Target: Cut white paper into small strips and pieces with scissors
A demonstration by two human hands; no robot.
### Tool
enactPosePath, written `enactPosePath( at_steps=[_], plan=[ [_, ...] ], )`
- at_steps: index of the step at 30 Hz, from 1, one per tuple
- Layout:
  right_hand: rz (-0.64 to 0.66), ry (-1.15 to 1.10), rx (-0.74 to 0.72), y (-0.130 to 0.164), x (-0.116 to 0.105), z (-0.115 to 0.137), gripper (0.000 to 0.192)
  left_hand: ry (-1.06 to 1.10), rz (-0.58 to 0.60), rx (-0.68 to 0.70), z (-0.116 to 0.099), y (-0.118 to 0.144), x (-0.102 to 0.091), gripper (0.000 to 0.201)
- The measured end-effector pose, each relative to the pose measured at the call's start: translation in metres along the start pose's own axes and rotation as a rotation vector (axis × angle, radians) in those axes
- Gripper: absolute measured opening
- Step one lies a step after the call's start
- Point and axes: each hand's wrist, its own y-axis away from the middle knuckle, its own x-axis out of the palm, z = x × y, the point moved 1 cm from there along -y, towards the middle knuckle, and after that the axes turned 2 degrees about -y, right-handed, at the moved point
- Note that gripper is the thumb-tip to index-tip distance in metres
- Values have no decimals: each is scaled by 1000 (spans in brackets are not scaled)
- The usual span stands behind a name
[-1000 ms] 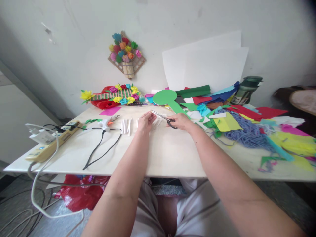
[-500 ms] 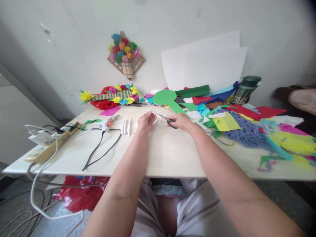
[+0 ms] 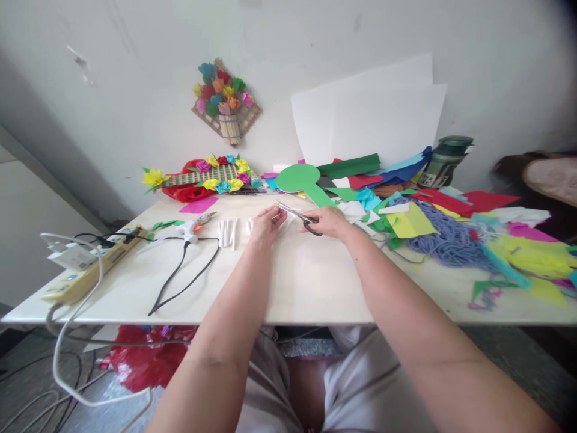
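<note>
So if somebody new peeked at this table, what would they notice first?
Probably the big heap of bright coloured paper scraps and tangled blue-purple yarn over the table's right side. Next, the two bare hands at the middle: the right hand holds black-handled metal scissors, the left hand pinches a small white paper piece. A paper-flower basket decoration hangs on the wall.

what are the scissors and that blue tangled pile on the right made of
The scissors in the right hand: blades look like bare shiny metal, glinting light; handles look like dark matte plastic. The blue-purple pile looks like yarn or cord, soft and matte, in loose tangled strands.
</note>
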Motion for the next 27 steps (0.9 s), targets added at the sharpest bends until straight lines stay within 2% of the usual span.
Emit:
enactPosePath(
  at_steps=[17, 27],
  plan=[
    [4, -87, 23, -2, 4, 0, 38, 17, 0, 11, -1, 1, 1, 5],
    [-16, -26, 16, -1, -2, 9, 32, 11, -16, 1, -2, 1, 2, 6]
  ],
)
